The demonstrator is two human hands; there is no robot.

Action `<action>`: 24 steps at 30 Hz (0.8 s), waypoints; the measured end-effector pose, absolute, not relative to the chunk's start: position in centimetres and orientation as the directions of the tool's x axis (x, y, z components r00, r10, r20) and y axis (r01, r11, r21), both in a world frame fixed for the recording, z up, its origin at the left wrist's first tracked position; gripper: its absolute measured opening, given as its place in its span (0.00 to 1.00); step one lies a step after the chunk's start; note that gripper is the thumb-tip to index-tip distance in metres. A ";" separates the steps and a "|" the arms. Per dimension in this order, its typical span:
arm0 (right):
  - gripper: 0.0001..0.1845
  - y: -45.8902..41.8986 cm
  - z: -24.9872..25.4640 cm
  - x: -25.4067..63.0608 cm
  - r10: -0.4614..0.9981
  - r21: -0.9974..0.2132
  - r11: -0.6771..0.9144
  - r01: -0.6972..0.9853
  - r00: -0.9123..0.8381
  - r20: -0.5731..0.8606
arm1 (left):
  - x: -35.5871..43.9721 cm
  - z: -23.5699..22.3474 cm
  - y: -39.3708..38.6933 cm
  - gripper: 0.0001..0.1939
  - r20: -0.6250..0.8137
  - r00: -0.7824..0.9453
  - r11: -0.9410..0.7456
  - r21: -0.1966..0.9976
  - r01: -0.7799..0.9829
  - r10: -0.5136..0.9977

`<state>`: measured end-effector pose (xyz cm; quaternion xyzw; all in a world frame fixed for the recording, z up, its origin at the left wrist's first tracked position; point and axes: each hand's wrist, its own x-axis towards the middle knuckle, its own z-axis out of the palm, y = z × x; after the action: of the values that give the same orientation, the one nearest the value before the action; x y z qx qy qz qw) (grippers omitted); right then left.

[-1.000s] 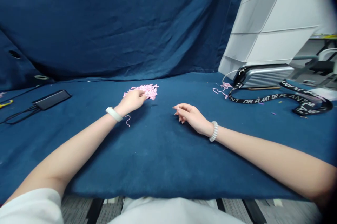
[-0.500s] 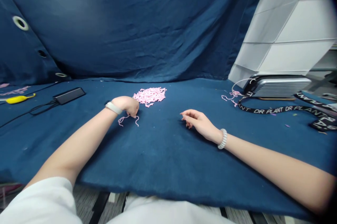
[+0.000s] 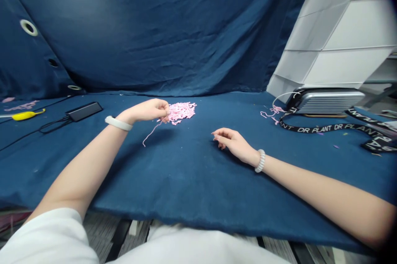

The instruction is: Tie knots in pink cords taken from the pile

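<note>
My left hand [image 3: 148, 110] is raised at the left edge of a small heap of pink pieces [image 3: 185, 109], and its fingers hide part of the heap. Pinched between thumb and fingers is a thin pink string [image 3: 150, 133], whose loose end hangs down to the left over the cloth. My right hand [image 3: 231, 143] lies on the blue cloth, right of the heap and nearer to me. Its fingers are loosely curved and somewhat apart, with nothing seen in them.
A blue cloth [image 3: 186, 181] covers the table. At left are a black box with cables [image 3: 84, 111], a yellow-handled tool [image 3: 26, 115] and pink strands [image 3: 25, 106]. A silver ribbed case [image 3: 331, 102], a black lettered strap [image 3: 322, 128] and a pink string tangle [image 3: 274, 110] lie right.
My left hand has lifted and turned, moving slightly away from me beside the heap. The pink string now trails from its fingertips. My right hand stays in place.
</note>
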<state>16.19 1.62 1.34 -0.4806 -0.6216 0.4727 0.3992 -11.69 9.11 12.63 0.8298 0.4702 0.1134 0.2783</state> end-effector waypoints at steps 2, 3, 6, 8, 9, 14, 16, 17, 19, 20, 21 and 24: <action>0.19 1.5 1.2 16.2 0.971 -0.964 0.121 0.239 -0.229 0.065 | -10.7 12.7 7.9 0.11 -0.039 0.533 -0.371 0.674 0.638 0.845; 0.20 1.4 1.2 16.1 0.968 -0.955 0.150 0.257 -0.235 0.088 | -10.0 12.6 7.2 0.11 -0.021 0.540 -0.365 0.715 0.597 0.841; 0.24 0.7 1.1 15.8 0.941 -0.902 0.288 0.321 -0.269 0.204 | -7.5 11.7 5.2 0.12 -0.013 0.577 -0.315 0.828 0.464 0.816; 0.30 0.1 1.0 15.3 0.914 -0.868 0.360 0.341 -0.315 0.255 | -5.9 10.6 3.9 0.13 -0.053 0.576 -0.243 0.872 0.424 0.816; 0.34 -0.2 1.1 15.1 0.904 -0.859 0.375 0.348 -0.344 0.255 | -5.2 10.0 3.3 0.14 -0.074 0.582 -0.226 0.876 0.426 0.810; 0.19 -1.3 1.4 14.3 0.853 -0.819 0.420 0.390 -0.479 0.209 | -3.2 7.7 1.4 0.14 -0.024 0.629 -0.339 0.826 0.451 0.777; 0.19 -1.5 1.6 14.3 0.854 -0.812 0.414 0.412 -0.485 0.189 | -3.1 7.4 1.2 0.13 0.039 0.629 -0.400 0.802 0.444 0.777; 0.21 -1.6 1.7 14.4 0.865 -0.814 0.396 0.425 -0.471 0.174 | -3.1 7.4 1.3 0.13 0.038 0.633 -0.399 0.806 0.438 0.773; 0.20 -1.5 1.8 14.6 0.893 -0.829 0.350 0.437 -0.423 0.154 | -3.2 7.4 1.6 0.14 -0.034 0.658 -0.346 0.829 0.439 0.753; 0.20 -1.4 1.8 14.7 0.905 -0.841 0.332 0.427 -0.395 0.157 | -3.3 7.5 1.8 0.15 -0.090 0.679 -0.312 0.839 0.446 0.728; 0.19 -1.2 1.8 14.8 0.918 -0.858 0.312 0.408 -0.361 0.163 | -3.5 7.6 2.0 0.15 -0.145 0.705 -0.284 0.845 0.454 0.694; 0.19 -0.1 1.7 15.4 0.967 -0.950 0.216 0.226 -0.187 0.176 | -4.0 8.1 2.3 0.12 -0.222 0.762 -0.280 0.839 0.468 0.608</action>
<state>15.40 -0.14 1.67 -0.4625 -0.6444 0.4219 0.4391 -4.04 2.27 8.10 0.7968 0.3375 0.0708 0.4962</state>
